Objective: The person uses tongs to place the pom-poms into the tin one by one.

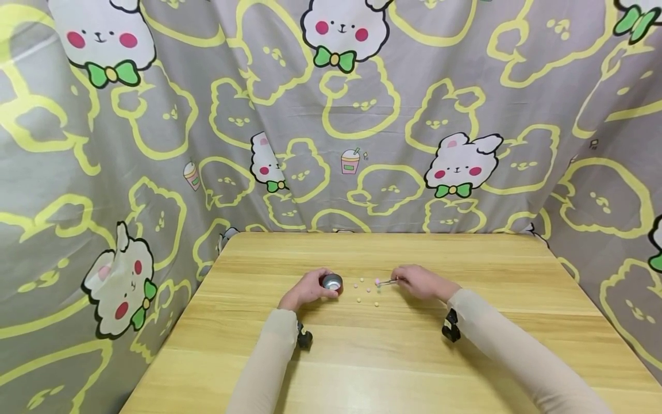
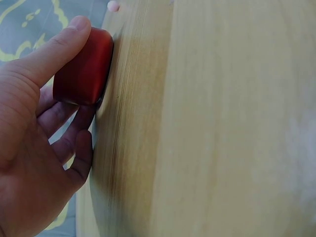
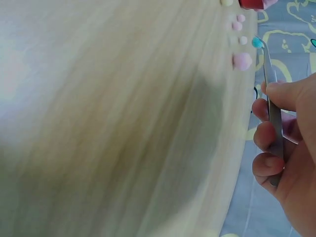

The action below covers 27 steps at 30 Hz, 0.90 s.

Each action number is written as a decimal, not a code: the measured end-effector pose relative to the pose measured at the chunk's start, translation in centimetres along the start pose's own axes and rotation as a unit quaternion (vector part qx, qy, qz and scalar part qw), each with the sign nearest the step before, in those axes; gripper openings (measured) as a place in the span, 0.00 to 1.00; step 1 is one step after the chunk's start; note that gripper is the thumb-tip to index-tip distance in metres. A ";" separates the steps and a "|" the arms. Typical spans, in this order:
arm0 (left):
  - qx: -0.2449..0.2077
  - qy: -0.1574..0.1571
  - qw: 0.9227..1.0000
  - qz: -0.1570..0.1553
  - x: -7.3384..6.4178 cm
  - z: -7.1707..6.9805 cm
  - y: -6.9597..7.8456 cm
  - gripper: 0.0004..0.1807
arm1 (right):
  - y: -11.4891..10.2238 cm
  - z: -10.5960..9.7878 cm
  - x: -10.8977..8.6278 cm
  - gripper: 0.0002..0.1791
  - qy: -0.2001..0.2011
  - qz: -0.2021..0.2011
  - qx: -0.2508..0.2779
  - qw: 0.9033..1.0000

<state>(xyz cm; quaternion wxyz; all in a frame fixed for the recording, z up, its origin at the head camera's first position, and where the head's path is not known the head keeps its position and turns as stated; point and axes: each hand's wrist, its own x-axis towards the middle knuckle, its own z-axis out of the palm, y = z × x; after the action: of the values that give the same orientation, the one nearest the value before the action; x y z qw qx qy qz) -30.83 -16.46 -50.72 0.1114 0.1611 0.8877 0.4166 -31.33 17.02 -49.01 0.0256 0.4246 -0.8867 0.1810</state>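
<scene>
1. My left hand (image 1: 312,286) grips a round red metal cup (image 2: 86,69) beside pastel beads (image 1: 368,290) on the wooden table (image 1: 362,356).
2. My right hand (image 1: 421,282) pinches silver metal tweezers (image 3: 270,74); round blue bead (image 3: 257,42) at the tips.

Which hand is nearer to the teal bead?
The right hand: it holds tweezers whose tip touches or nearly touches the teal bead. The left hand is farther off, to the bead's left in the head view, holding a red container.
</scene>
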 end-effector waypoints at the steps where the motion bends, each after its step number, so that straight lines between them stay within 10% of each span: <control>1: 0.000 0.000 1.000 -0.001 0.0 0.0 0.0 0.26 | -0.1 0.0 0.2 0.06 -0.001 -0.001 0.001 1.000; 27: -0.004 0.002 1.000 0.002 0.0 0.0 -0.1 0.26 | -3.3 -1.4 6.0 0.06 -0.021 -0.012 0.030 0.999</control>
<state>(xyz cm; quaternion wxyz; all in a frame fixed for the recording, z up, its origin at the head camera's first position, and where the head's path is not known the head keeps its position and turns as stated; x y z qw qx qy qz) -30.85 -16.49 -50.77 0.1092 0.1620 0.8860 0.4205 -32.78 11.13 -45.53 -0.0037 0.4395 -0.8760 0.1988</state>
